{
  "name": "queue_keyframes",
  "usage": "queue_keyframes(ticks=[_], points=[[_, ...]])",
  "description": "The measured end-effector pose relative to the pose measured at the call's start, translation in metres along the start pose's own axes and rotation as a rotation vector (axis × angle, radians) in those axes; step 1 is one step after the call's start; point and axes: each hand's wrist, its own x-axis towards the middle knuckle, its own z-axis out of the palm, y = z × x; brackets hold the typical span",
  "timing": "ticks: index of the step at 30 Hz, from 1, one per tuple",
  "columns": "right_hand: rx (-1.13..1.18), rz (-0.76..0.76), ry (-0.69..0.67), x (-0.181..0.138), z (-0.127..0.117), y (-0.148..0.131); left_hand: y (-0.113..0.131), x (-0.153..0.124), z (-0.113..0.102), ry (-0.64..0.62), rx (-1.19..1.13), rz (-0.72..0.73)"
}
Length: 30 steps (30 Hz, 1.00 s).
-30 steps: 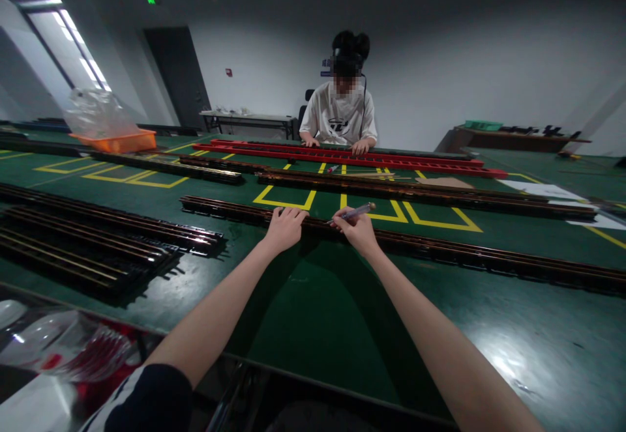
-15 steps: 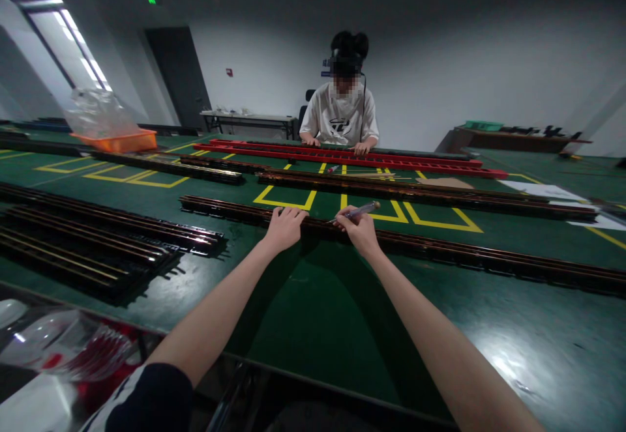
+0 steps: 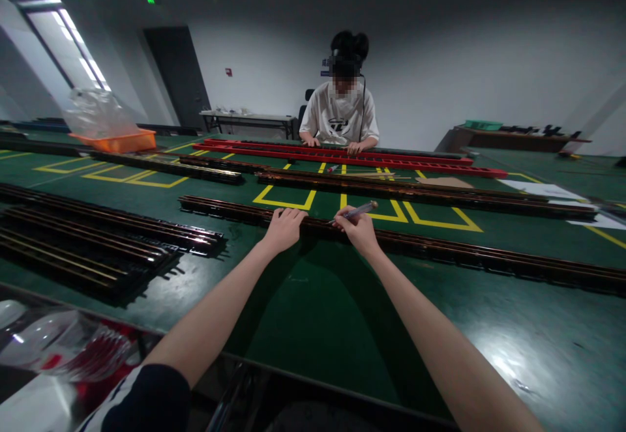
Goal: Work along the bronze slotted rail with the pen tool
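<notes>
A long black rail with copper-coloured strips [image 3: 464,254] lies across the table in front of me. My left hand [image 3: 284,229] grips its near side, fingers curled over the top and the thumb hidden. To the right, my right hand [image 3: 359,229] pinches a slim pen-shaped tool [image 3: 362,210] with a grey, partly clear barrel and a brownish end. Its thin tip points down and left at the rail's top; whether it touches is too small to tell. The exact kind of tool does not show.
Several similar rails [image 3: 83,243] lie at the left, and another long rail [image 3: 425,191] runs beyond mine. A person [image 3: 340,113] across the table has both hands at red rails [image 3: 352,156]. An orange bin [image 3: 117,140] holds a clear bag; white papers [image 3: 542,189] lie at right.
My hands and the tool hold almost the same place. Across the table, the person's hand on the right of the view has shifted slightly left along the red rails.
</notes>
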Motion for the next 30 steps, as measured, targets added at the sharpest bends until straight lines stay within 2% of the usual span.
queue_keyframes(ticks=[9, 30], points=[[-0.001, 0.012, -0.002, 0.0015, -0.0003, 0.0016, -0.0005, -0.0002, -0.0016, -0.017, -0.032, -0.013], [0.002, -0.001, -0.034, 0.0006, -0.0017, 0.0004, 0.0014, 0.0001, 0.0028, 0.043, 0.011, -0.015]])
